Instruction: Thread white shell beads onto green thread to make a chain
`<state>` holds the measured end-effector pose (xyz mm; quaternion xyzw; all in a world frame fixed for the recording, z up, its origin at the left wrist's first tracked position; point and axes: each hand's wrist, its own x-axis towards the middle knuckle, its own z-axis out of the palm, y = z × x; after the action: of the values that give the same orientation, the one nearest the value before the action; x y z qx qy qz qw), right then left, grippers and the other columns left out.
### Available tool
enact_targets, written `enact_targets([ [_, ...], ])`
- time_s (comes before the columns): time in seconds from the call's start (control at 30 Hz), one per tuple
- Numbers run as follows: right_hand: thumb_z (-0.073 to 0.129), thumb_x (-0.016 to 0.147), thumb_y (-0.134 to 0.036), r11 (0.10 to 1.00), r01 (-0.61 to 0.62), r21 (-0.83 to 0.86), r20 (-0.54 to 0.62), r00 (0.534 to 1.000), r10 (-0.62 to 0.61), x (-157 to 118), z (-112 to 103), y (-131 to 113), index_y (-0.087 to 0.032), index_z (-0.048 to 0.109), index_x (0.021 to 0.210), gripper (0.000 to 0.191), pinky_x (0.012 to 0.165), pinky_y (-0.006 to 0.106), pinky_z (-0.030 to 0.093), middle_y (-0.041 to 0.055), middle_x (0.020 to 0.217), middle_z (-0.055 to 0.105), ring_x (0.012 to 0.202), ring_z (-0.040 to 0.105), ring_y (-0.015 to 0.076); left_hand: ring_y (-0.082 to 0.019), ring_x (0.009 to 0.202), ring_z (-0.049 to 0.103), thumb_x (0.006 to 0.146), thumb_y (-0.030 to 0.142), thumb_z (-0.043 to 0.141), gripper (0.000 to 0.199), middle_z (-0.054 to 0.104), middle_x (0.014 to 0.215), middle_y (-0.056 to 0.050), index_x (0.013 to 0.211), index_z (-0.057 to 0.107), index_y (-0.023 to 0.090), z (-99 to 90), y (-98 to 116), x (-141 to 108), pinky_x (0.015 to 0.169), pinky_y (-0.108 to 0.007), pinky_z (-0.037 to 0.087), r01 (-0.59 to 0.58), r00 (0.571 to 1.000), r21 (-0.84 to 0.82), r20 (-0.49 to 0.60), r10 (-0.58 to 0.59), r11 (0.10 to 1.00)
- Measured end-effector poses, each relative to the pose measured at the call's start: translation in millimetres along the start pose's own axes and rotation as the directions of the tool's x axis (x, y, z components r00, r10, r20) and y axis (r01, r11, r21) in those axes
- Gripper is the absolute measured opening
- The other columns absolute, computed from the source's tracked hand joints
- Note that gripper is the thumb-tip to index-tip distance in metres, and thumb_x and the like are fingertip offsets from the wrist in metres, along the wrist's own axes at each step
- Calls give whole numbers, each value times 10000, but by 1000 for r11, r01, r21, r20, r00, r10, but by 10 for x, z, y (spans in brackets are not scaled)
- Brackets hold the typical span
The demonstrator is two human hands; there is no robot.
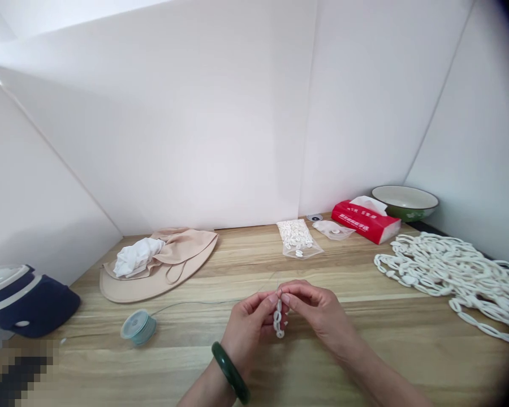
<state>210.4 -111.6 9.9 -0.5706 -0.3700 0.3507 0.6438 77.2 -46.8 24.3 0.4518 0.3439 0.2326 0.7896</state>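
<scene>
Near the bottom centre of the frame, the left hand [246,330] and right hand [318,316] meet above the wooden surface [365,362], both nearly closed, their fingertips pinching the top of a short white chain [279,319] that hangs below them. A green bangle [230,373] circles the left wrist. A thin thread [207,303] runs from the hands to a pale blue spool [138,328] lying on its side to the left. Upper centre, a clear bag [296,237] holds a heap of white links, and a smaller bag [333,229] beside it holds only a few. Further right, a red tissue box [365,220] with a tissue poking out sits before a green bowl [405,202], cream inside. A long white rope of links [449,277] lies piled at right; a beige hat [161,265] lies left of centre.
</scene>
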Motion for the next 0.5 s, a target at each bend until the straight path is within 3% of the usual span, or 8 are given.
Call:
enact_targets([
  [0.27,689,683,-392,1000,12,6,44,999,-12,-30,36,0,-184,725,730,216,665,279,515,51,794,693,712,633,179,-156,692,621,790,283,629,202,644,776,-76,874,651,100,-15,-14,-67,726,-322,509,111,986,-185,140,-86,976],
  [0.5,705,656,-392,1000,3,-16,32,999,-2,-30,76,16,-185,709,689,210,673,253,511,42,840,676,770,628,178,-119,646,604,746,196,657,97,628,722,-44,774,626,108,-81,-89,-22,727,-289,518,93,995,-261,58,-80,961],
])
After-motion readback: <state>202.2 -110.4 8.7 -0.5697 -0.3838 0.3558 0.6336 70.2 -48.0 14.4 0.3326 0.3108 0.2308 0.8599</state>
